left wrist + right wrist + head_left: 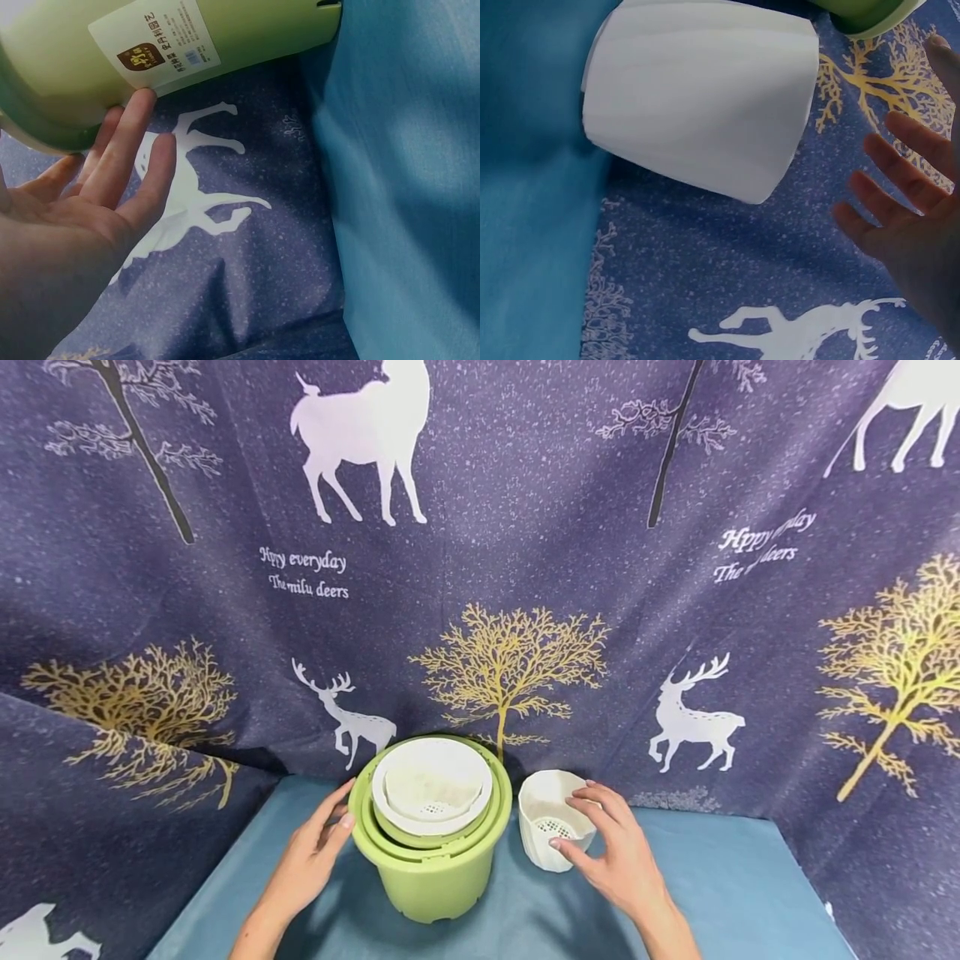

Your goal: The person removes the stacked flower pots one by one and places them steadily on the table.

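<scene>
A large green flowerpot point(435, 887) stands upright with smaller pots nested in it, among them a white pot point(380, 793) and an innermost off-white pot point(431, 777) with drain holes in its base. My left hand point(306, 858) is at the left side of the green pot, fingers loosely extended. In the left wrist view, its fingertips are right at the pot's wall below the rim, near a printed label point(154, 45). To the right stands a separate white faceted pot point(536, 852) with a perforated bottom. My right hand point(618, 860) hovers at its right rim, fingers spread and holding nothing.
A blue cloth point(720, 893) covers the table under the pots. Close behind them hangs a dark purple curtain point(517, 543) printed with deer and trees, which also runs down the left and right sides.
</scene>
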Tool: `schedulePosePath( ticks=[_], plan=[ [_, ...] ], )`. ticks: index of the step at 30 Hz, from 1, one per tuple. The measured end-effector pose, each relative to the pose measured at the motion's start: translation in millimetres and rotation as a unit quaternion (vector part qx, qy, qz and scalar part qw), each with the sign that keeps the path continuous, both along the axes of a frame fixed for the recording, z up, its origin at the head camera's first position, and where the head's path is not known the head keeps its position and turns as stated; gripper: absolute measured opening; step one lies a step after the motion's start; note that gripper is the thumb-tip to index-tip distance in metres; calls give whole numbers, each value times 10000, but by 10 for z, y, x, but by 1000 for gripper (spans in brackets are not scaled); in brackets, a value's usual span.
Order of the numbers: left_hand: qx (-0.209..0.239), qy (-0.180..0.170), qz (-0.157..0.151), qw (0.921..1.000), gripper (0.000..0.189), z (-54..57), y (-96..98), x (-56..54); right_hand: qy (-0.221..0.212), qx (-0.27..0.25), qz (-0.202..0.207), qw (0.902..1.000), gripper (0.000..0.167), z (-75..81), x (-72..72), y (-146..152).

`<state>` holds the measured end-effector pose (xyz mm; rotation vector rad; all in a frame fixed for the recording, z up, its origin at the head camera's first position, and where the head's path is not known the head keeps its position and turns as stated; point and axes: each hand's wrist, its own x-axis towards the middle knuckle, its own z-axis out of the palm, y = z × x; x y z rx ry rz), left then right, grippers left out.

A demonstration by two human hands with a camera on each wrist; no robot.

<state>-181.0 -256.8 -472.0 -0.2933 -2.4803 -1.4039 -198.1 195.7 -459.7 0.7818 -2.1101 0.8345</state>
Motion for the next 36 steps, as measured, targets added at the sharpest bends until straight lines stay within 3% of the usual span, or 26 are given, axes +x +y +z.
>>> schedulePosePath(
  ticks=[12, 19, 36],
  plan=[
    [1, 34, -17, 10000, 51, 5, -11, 10, 84, -57, 314, 9995, 57, 118, 25, -168],
    [25, 52, -63, 10000, 51, 1, -1, 3, 303, -178, 431, 9985, 50, 138, 17, -250],
    [54, -36, -75, 10000, 51, 22, 5, 19, 166, -277, 507, 9982, 52, 248, 20, -473]
  ],
)
